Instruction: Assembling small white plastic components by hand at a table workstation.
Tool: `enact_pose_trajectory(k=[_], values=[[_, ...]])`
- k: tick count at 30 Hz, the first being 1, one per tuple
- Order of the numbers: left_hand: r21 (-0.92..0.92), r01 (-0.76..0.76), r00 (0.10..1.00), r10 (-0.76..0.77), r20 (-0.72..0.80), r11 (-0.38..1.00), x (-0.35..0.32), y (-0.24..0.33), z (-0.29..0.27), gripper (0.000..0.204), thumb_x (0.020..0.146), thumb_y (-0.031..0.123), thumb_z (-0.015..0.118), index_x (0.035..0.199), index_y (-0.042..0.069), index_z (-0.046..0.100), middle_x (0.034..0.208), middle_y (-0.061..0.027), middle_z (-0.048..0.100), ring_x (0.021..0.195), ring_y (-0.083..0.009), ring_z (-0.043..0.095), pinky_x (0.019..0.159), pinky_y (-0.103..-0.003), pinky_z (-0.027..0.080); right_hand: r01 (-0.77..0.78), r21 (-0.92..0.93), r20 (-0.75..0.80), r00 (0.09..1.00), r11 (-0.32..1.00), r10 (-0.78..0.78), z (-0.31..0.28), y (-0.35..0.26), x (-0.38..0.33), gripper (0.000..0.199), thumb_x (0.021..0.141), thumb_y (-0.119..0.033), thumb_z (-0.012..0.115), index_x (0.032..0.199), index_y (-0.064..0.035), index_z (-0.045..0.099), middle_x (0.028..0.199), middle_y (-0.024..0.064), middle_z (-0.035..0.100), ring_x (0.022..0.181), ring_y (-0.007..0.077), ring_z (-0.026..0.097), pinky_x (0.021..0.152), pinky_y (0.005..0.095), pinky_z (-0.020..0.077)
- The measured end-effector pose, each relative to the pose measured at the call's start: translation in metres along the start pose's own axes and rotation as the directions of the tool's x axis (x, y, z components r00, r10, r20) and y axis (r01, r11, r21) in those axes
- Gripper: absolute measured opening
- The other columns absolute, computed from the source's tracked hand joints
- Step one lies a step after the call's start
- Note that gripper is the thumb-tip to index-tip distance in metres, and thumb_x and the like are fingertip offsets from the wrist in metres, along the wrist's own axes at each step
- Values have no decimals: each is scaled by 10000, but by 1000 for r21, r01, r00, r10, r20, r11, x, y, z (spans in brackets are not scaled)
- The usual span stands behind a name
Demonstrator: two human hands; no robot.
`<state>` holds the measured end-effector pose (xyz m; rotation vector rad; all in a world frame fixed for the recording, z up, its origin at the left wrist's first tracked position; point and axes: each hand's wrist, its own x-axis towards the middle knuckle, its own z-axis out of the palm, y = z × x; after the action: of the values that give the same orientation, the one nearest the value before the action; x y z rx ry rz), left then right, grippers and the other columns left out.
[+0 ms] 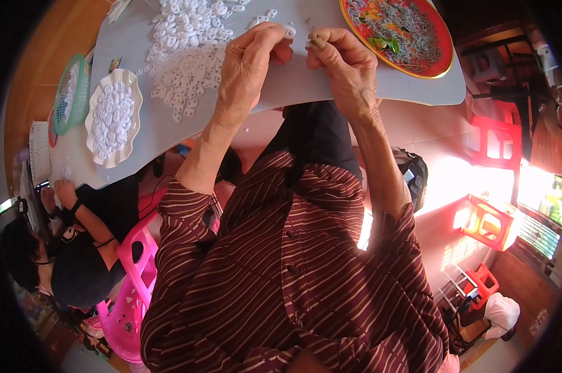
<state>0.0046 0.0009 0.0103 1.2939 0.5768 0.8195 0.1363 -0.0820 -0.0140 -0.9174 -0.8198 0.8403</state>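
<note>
- Left hand point(251, 62) — raised over the near edge of the grey table point(293, 84), thumb and forefinger pinched on a small white plastic ring point(289, 31).
- Right hand point(346, 65) — just beside the left, fingertips closed on a tiny piece point(312, 42) too small to identify; the two hands almost meet.
- Heap of white rings point(184, 53) — loose on the tabletop, to the left of the left hand, spreading toward the far edge.
- White scalloped dish point(113, 118) — filled with more white rings, left of the heap.
- Green basket point(71, 93) — at the table's left edge, beside the dish.
- Red round tray point(396, 34) — right of the right hand, holding small silvery pieces.
- Second person point(69, 248) — seated lower left on a pink plastic chair point(131, 298), own hand point(63, 189) at the table edge, well apart from the working hands.
- Red stools point(495, 180) — on the floor at right.
</note>
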Motion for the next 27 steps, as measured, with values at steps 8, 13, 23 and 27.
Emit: enact_pose_trajectory(k=[8,13,23,27], values=[[179,-64,997,69,-22,982,-5,-8,3,221,877,197,552,837,8,659,721,-8,599,665,-70,498,643,-219,409,23,-101,-18,1000,995,-25,3,0,1,141,850,-84,657,939,24,640,773,2,615,661,56,531,614,195,455],[-15,-55,998,55,-37,998,-3,-9,3,204,870,186,561,819,10,651,709,-3,589,659,-73,495,642,-223,403,54,-129,26,998,990,-51,4,0,-1,156,840,-54,659,964,34,624,788,14,617,678,61,540,622,195,463],[79,-92,991,99,-90,993,-5,-6,10,199,860,175,548,767,10,609,699,2,574,666,-73,489,632,-221,395,61,-179,12,998,982,-60,6,-2,-2,293,826,-24,654,1088,28,533,844,45,625,752,81,575,682,205,480],[93,-124,985,134,-111,988,-5,-8,12,209,867,188,541,768,17,609,690,5,566,664,-70,477,627,-218,389,63,-215,17,998,975,-60,6,-2,-2,302,827,-19,649,1098,27,525,850,48,627,782,86,588,711,208,483]])
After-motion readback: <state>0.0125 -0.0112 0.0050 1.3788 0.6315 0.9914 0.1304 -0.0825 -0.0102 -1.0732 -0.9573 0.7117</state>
